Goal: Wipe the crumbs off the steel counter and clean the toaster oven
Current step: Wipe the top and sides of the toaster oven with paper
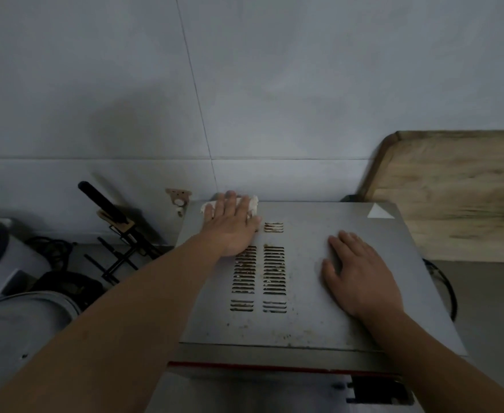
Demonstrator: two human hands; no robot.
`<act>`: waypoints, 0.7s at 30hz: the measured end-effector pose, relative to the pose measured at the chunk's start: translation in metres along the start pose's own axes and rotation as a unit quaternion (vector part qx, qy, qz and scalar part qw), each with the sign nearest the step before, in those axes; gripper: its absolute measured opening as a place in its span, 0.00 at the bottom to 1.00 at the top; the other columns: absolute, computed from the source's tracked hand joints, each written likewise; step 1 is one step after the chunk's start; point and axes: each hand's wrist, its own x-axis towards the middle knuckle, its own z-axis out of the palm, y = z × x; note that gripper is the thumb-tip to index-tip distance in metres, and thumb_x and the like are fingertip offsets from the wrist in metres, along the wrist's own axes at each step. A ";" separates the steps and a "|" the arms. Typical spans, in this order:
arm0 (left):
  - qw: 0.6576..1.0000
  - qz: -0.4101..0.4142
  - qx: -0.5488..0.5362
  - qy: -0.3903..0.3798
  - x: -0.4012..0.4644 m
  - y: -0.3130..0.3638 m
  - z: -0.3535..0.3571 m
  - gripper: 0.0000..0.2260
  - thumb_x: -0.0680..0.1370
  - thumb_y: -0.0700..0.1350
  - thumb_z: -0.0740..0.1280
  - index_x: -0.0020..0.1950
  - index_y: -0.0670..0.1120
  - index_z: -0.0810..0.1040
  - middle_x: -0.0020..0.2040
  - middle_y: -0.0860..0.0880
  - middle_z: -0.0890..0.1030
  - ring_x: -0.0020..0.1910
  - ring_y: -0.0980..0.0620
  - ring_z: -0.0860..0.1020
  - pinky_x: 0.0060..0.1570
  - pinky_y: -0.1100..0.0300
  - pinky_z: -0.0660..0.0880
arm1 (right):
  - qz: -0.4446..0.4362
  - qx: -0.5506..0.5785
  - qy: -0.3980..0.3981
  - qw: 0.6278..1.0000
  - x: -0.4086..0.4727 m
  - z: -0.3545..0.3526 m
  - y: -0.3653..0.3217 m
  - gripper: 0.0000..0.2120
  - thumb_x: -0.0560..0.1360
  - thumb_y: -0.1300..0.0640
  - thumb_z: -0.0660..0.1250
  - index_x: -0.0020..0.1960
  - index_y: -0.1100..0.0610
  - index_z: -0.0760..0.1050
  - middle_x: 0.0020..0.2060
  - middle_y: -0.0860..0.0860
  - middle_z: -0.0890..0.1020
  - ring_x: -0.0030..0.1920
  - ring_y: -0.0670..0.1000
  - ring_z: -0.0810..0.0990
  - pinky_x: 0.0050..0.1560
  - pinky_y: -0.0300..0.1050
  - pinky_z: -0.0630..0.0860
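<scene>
The grey toaster oven (310,299) fills the middle of the view, seen from above, with greasy vent slots (258,274) and dark specks on its top. My left hand (231,226) lies flat with straight fingers on a white cloth (252,204) at the oven's back left corner and presses it down. Flat on the top's right half rests my right hand (357,272), fingers spread, nothing in it.
A wooden board (453,192) leans on the tiled wall at the right. Left of the oven stand a black rack with a black-handled tool (116,222), dark cables and a steel pot lid (24,320). The steel counter (488,293) shows at the right.
</scene>
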 end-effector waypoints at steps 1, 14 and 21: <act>1.000 0.014 0.002 0.001 -0.010 -0.002 0.003 0.30 0.81 0.64 0.40 0.80 0.55 0.38 0.80 0.49 0.34 0.77 0.49 0.31 0.75 0.45 0.33 | 0.002 0.000 0.000 1.000 0.000 0.000 0.000 0.29 0.81 0.40 0.50 0.79 0.51 0.57 0.78 0.50 0.58 0.78 0.49 0.54 0.75 0.43 0.46; 0.991 0.085 0.100 0.020 -0.199 -0.009 0.077 0.26 0.84 0.60 0.45 0.80 0.51 0.58 0.79 0.48 0.60 0.78 0.49 0.54 0.68 0.50 0.55 | -0.007 -0.015 -0.014 1.000 -0.002 -0.005 -0.004 0.29 0.81 0.41 0.49 0.79 0.53 0.56 0.79 0.52 0.57 0.78 0.51 0.54 0.76 0.45 0.47; 0.996 0.088 0.026 0.019 -0.170 0.001 0.055 0.26 0.82 0.63 0.38 0.78 0.59 0.35 0.78 0.55 0.30 0.74 0.56 0.26 0.75 0.50 0.32 | -0.017 -0.046 -0.015 0.999 -0.002 -0.002 -0.004 0.29 0.82 0.42 0.49 0.79 0.55 0.58 0.78 0.55 0.59 0.78 0.53 0.56 0.76 0.47 0.50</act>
